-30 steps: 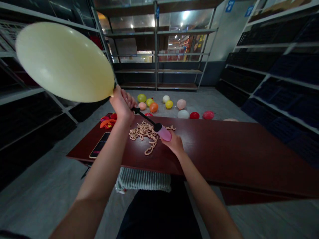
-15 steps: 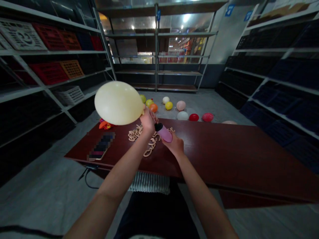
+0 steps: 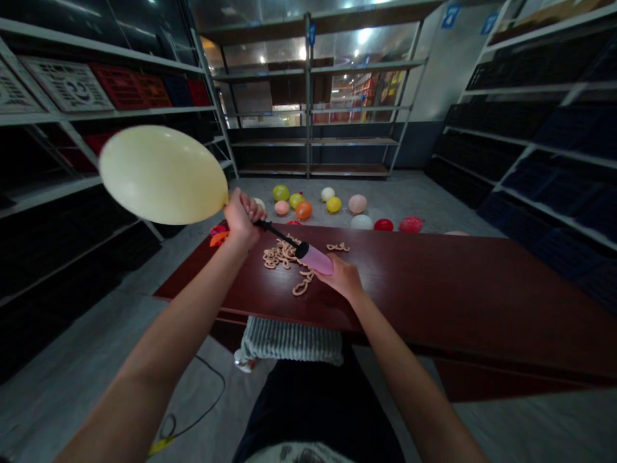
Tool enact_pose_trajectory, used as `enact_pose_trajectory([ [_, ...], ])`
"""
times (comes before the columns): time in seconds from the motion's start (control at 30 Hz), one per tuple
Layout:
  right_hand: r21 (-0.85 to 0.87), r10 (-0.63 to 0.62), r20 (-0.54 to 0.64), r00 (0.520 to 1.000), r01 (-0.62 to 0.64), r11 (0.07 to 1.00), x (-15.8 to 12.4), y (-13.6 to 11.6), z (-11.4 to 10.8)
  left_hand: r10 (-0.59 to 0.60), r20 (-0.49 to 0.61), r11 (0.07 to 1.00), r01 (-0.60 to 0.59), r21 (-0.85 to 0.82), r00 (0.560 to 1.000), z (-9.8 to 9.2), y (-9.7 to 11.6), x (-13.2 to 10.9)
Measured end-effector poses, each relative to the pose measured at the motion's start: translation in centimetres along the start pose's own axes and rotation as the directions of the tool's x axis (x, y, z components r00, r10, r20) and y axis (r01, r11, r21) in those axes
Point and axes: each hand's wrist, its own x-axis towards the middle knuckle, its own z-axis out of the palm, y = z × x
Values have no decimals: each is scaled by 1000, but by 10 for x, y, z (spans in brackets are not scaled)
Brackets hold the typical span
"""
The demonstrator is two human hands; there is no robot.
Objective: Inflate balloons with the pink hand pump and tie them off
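Observation:
My left hand (image 3: 244, 217) is closed round the black end of a hand balloon pump, with the neck of a large pale yellow balloon (image 3: 164, 175) at its fingers. How the neck meets the pump is hidden by the hand. The balloon, blown up big, points out to the left. My right hand (image 3: 343, 276) grips the pump's pink barrel (image 3: 318, 258). Between my hands the thin black rod (image 3: 279, 233) shows, drawn out of the barrel. Beneath the pump lie twisted, uninflated beige balloons (image 3: 276, 256), with a small loose piece (image 3: 338, 247) to the right.
The dark red table (image 3: 434, 289) spans in front of me. Red and orange limp balloons (image 3: 220, 238) lie at its left end. Blown-up balloons, such as an orange one (image 3: 303, 209), rest on the floor beyond. Shelves with crates (image 3: 118, 85) line the sides. A cable (image 3: 212, 392) trails on the floor.
My left hand has moved left and up, away from the right hand, carrying the balloon. The pump's rod has come out of the barrel. The phone on the table is now hidden from view.

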Motion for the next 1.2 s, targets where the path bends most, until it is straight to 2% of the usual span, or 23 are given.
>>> enact_pose_trajectory([
  [0.13,131,7,39,999,-12,991,-1,-5,0,6,59,998,-9,57,998,25,24,-13],
  [0.23,170,51,58,997,-60,984,-1,-7,0,55,137,994,-67,90,989,45,20,-21],
  [0.3,144,114,32,993,-117,983,-1,-6,-1,85,151,992,-97,79,985,54,3,-23],
  [0.37,110,180,-17,984,-177,978,0,-4,-3,96,128,993,-104,54,987,57,-24,-21],
  [0.53,71,279,-46,959,-275,959,3,-2,-7,-31,33,999,31,17,999,53,-106,-18],
  [0.6,43,318,-39,947,-316,948,5,-2,-9,-40,28,998,39,43,999,49,-127,-18],
  [0.67,6,340,-16,940,-340,940,7,-3,-11,-41,27,997,39,62,999,43,-136,-16],
  [0.8,-57,330,25,943,-329,943,10,-6,-11,-49,-10,998,50,44,999,25,-129,-11],
  [0.93,-120,219,22,975,-215,969,9,-10,-8,-116,-121,993,113,-30,986,-1,-110,-4],
  [1.07,-179,106,58,993,-94,979,5,-17,-8,-134,-194,991,127,-46,972,-23,-81,5],
  [1.2,-166,41,80,996,-28,986,2,-22,-11,-81,-220,997,78,-22,972,-33,-41,11],
])
